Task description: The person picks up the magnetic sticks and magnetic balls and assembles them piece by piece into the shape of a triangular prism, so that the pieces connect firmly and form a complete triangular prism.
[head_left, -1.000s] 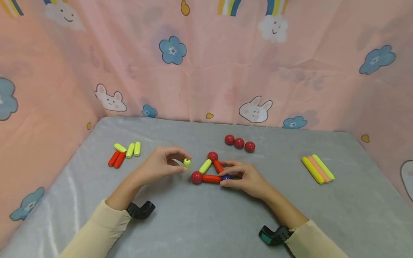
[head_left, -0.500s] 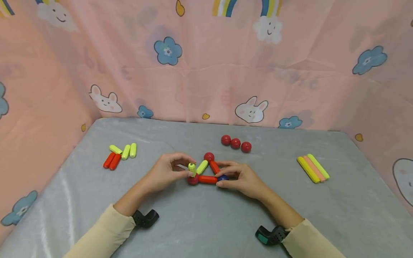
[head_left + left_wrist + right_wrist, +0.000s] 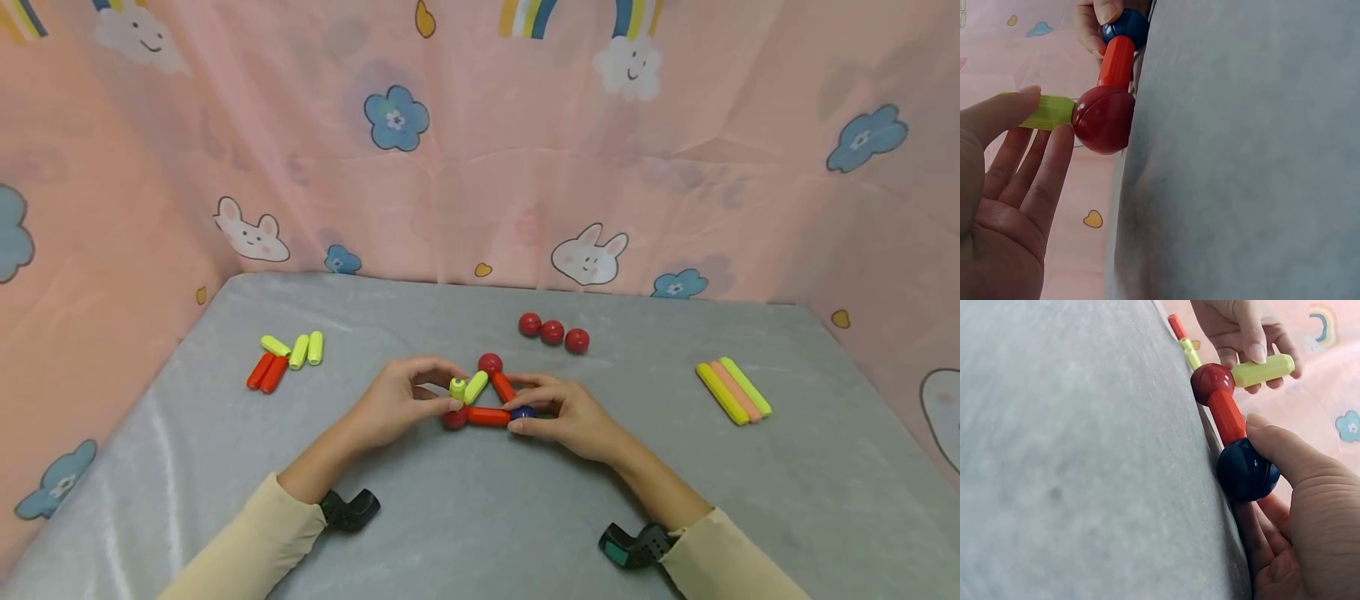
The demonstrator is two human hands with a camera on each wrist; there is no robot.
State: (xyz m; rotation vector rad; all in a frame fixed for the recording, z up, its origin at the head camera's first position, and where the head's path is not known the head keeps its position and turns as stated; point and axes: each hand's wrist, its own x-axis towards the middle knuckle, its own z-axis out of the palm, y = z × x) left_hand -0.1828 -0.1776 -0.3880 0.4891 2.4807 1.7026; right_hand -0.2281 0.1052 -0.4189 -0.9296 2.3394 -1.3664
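In the head view, a triangle lies on the grey table, made of rods joined by balls. My left hand (image 3: 397,404) pinches a yellow-green rod (image 3: 1052,114) between thumb and fingers. This rod stands upright on the near-left red ball (image 3: 1104,120), its lower end against it. My right hand (image 3: 567,417) grips the blue ball (image 3: 1244,472) at the right corner. A red rod (image 3: 489,417) links these two balls. Another red ball (image 3: 490,363) forms the far corner, joined by a yellow-green rod (image 3: 476,387) and a red rod (image 3: 503,387).
Three red balls (image 3: 552,332) lie in a row behind the triangle. Loose yellow-green rods (image 3: 298,352) and red rods (image 3: 267,372) lie at the left. Yellow and peach sticks (image 3: 735,391) sit side by side at the right. A pink patterned curtain (image 3: 465,183) encloses the table (image 3: 480,525).
The left hand has moved right, bringing its yellow-green rod from beside the triangle onto the near-left red ball. The right hand keeps its grip on the blue ball.
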